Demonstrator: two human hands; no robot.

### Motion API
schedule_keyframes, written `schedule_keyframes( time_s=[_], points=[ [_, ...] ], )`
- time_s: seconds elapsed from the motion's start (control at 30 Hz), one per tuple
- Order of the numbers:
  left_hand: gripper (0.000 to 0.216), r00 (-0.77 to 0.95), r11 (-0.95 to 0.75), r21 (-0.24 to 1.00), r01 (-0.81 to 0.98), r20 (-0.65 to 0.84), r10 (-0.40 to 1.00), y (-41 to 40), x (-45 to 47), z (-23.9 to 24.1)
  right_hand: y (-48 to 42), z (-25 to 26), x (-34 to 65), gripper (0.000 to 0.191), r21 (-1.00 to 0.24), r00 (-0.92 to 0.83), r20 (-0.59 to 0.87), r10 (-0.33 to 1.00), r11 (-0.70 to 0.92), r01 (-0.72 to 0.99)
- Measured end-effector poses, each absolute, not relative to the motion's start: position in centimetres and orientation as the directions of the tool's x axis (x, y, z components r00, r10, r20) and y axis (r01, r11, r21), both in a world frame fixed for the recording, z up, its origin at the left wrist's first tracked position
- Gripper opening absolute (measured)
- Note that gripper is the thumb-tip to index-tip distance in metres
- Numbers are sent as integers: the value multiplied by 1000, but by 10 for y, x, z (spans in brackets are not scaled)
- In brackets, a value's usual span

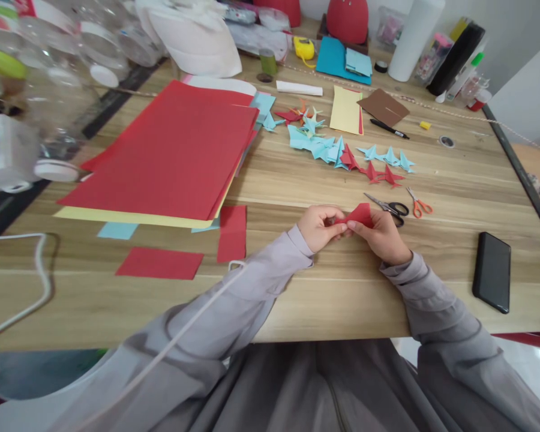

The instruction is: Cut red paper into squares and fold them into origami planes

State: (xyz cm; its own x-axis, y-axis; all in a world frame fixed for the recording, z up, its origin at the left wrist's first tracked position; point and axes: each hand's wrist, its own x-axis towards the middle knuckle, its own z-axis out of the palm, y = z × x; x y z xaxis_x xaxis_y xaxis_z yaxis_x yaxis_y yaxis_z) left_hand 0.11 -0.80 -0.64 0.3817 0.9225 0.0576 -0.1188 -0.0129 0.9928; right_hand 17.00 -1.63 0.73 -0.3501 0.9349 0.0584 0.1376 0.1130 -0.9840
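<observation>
Between my two hands is a small folded piece of red paper [361,213], held just above the wooden table. My left hand [318,228] pinches its left end, and my right hand [386,236] grips the right side with the thumb pressed on the near edge. Right behind my right hand lie black-handled scissors [393,208] and small orange-handled scissors [417,204]. Farther back, folded light-blue paper cranes [326,149] and red paper cranes [380,174] sit in rows. Two red paper rectangles [159,263] lie to the left of my left hand.
A stack of large red sheets [175,150] covers the left of the table [333,306]. A phone [492,272] lies at the right. Plastic bottles [54,108] crowd the left edge. A white cable [40,270] crosses the left front. Yellow paper [345,111] and a pen [389,128] lie behind.
</observation>
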Motion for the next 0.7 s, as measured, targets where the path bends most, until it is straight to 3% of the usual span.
schedule_keyframes(
  time_s=[0.37,0.6,0.7],
  points=[
    [31,508,137,974,-179,-28,861,-3,-6,-2,-14,5,175,31,-997,-396,-52,917,-73,-39],
    [38,561,170,956,-238,-8,828,-2,-7,2,-15,10,170,37,-949,-410,-165,897,-257,-181],
    [39,572,181,949,-258,0,820,-2,-6,4,-16,14,169,38,-944,-394,-155,906,-253,-211]
  ],
)
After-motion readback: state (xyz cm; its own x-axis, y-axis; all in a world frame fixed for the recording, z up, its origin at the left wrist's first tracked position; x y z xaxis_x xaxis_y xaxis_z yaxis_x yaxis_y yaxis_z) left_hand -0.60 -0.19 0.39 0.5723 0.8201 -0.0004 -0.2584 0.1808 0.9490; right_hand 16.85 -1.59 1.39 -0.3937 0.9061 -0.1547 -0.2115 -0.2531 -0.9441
